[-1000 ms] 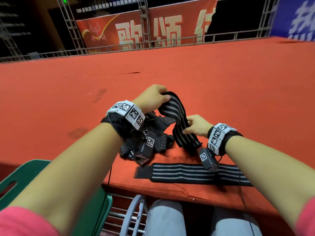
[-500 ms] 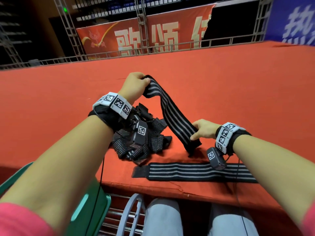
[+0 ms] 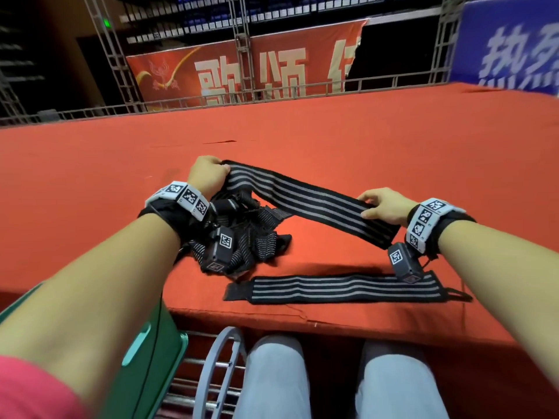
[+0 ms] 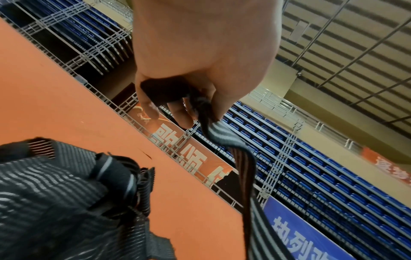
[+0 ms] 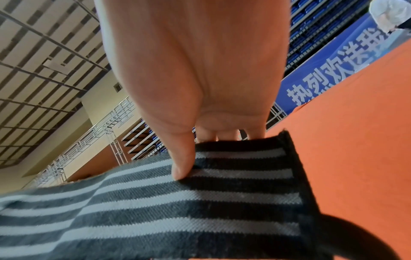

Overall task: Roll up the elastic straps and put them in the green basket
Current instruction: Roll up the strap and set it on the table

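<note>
A black elastic strap with grey stripes [image 3: 305, 199] is stretched in the air between my two hands above the red table. My left hand [image 3: 208, 173] grips its far end, bunched in my curled fingers [image 4: 175, 112]. My right hand [image 3: 382, 204] pinches the other end [image 5: 222, 190], thumb on top and fingers underneath. Another striped strap [image 3: 341, 288] lies flat along the table's front edge. A tangled pile of straps [image 3: 251, 237] sits under my left wrist. The green basket [image 3: 142, 352] stands at the lower left below the table edge, mostly hidden by my left arm.
The red-covered table [image 3: 393, 140] reaches far back to a metal railing and banners. A grey round wire frame [image 3: 211, 373] stands below the table edge beside my knees. A dark loop [image 5: 355, 234] hangs off the held strap's end.
The strap hung bent and steep between my hands; my right hand has moved right and my left hand left, so it now stretches out nearly straight. The flat strap and pile have not moved.
</note>
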A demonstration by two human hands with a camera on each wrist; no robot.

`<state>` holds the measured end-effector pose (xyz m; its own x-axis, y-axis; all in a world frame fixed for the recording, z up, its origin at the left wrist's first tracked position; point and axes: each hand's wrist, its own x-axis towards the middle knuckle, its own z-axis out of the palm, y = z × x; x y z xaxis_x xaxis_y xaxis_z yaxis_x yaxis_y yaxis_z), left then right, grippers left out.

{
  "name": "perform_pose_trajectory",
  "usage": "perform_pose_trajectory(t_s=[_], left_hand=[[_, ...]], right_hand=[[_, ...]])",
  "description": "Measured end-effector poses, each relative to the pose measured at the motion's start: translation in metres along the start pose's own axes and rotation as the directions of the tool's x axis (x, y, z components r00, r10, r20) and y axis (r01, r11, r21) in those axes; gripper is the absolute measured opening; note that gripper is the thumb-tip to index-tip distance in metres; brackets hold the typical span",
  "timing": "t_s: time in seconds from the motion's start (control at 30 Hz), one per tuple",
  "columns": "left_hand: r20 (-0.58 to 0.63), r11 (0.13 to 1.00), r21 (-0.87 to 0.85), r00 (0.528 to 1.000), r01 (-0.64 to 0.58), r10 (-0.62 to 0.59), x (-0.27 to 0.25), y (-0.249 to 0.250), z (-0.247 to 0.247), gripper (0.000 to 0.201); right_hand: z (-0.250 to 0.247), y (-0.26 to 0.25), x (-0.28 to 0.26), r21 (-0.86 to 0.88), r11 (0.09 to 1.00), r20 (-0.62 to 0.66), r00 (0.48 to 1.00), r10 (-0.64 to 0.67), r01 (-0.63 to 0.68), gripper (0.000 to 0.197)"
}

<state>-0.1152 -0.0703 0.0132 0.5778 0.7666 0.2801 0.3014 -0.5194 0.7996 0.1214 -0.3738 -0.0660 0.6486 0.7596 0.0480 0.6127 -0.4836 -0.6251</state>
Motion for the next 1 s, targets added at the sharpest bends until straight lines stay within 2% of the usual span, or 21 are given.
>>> perform_pose_trajectory(t_s=[0.23, 0.37, 0.5, 0.77, 1.0], left_hand=[[0.148, 0.984, 0.172, 0.989, -0.05, 0.024, -0.024, -0.036, 0.027, 0.002], [0.201, 0.955, 0.287, 0.979, -0.076, 0.017, -0.039, -0.055, 0.049, 0.011], [0.253, 0.924, 0.381, 0.965, -0.037, -0.066, -0.048, -0.085, 0.065, 0.022], [0.36, 0.876, 0.48, 0.9, 0.047, -0.246, -0.063, -0.141, 0.089, 0.023], [0.325, 0.806, 0.589, 0.895, 0.061, -0.306, -0.074, -0.16, 0.101, 0.012]], right_hand=[[-0.018, 0.039, -0.038, -0.055, 0.994, -0.064, 0.994, 0.091, -0.094, 0.031], [-0.01, 0.053, -0.052, -0.086, 0.989, -0.056, 0.992, 0.114, -0.118, 0.027], [0.005, 0.067, -0.056, -0.115, 0.989, 0.001, 0.995, 0.098, -0.097, 0.027], [0.046, 0.086, -0.051, -0.184, 0.979, 0.161, 0.979, 0.121, -0.091, 0.026], [0.068, 0.095, -0.041, -0.204, 0.973, 0.195, 0.969, 0.149, -0.108, 0.026]])
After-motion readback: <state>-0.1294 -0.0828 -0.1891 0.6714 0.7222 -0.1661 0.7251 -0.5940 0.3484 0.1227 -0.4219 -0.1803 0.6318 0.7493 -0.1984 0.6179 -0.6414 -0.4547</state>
